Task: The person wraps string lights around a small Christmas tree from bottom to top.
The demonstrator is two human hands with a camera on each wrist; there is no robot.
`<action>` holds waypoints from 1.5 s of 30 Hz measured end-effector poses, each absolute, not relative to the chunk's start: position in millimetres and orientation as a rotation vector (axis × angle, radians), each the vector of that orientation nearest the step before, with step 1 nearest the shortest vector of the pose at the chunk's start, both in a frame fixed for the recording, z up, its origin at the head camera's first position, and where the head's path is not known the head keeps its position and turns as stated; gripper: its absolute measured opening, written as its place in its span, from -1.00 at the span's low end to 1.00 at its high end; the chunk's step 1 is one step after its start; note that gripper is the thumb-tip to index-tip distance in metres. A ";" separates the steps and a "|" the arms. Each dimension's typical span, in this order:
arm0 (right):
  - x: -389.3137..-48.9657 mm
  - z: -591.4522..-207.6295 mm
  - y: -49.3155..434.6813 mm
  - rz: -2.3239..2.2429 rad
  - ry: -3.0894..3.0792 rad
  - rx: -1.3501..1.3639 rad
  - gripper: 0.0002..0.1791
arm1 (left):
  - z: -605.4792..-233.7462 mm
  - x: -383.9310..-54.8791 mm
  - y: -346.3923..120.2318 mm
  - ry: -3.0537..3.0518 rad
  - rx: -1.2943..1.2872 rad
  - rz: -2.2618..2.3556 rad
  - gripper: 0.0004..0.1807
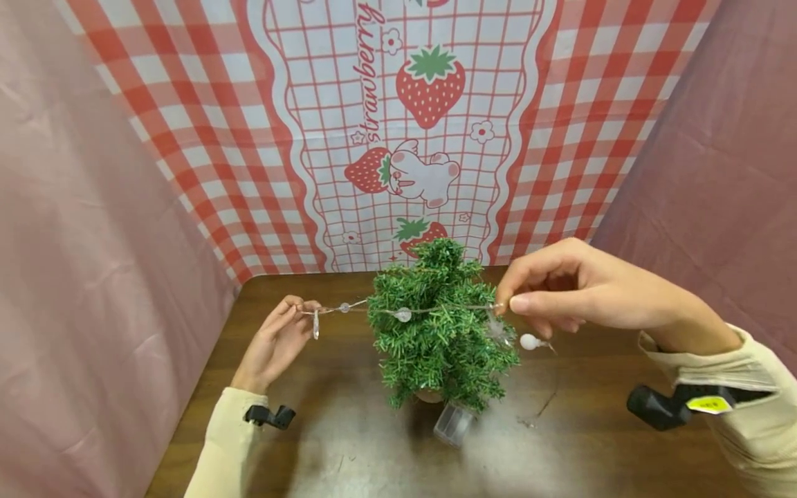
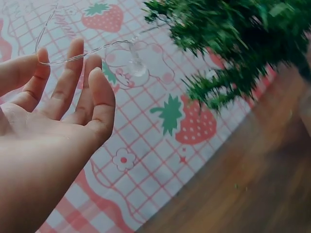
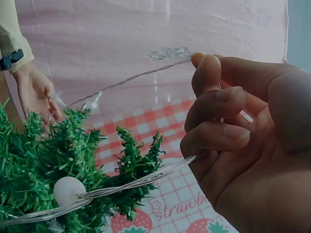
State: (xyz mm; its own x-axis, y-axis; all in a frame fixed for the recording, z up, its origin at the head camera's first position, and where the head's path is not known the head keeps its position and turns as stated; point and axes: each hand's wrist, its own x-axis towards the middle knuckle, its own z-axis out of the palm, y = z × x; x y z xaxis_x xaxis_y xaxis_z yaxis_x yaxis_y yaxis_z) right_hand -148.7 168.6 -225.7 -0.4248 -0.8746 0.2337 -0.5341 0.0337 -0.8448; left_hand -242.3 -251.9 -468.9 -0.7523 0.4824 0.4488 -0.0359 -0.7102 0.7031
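Observation:
A thin, clear-wired string light (image 1: 373,310) runs across the front of a small green artificial Christmas tree (image 1: 436,332). My left hand (image 1: 279,339), to the left of the tree, pinches the wire between thumb and index fingertip, its other fingers spread. At the tree's right my right hand (image 1: 579,290) pinches the wire with thumb and index finger. More strands pass under its curled lower fingers in the right wrist view. A clear bulb (image 1: 403,315) hangs on the stretch between the hands. A white round bulb (image 3: 69,191) is on the bundled strands below the right hand.
A small clear plastic box (image 1: 453,424) lies on the brown wooden table (image 1: 349,443) by the tree's base. Some loose wire (image 1: 542,408) trails at the right. A strawberry-print cloth (image 1: 423,159) hangs behind, with pink curtains (image 1: 106,277) at both sides.

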 end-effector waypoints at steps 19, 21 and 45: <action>-139.2 -263.6 195.7 -1.243 1.870 -1.543 -0.59 | -482.4 -196.5 -259.8 1.554 0.890 2.198 -0.82; -138.9 -268.0 198.8 -1.240 1.844 -1.538 -0.59 | -483.6 -193.1 -257.2 1.619 0.871 2.216 -0.80; -140.2 -302.3 256.0 -1.269 1.922 -1.300 -0.61 | -476.7 -152.7 -226.2 2.546 0.693 1.865 -0.88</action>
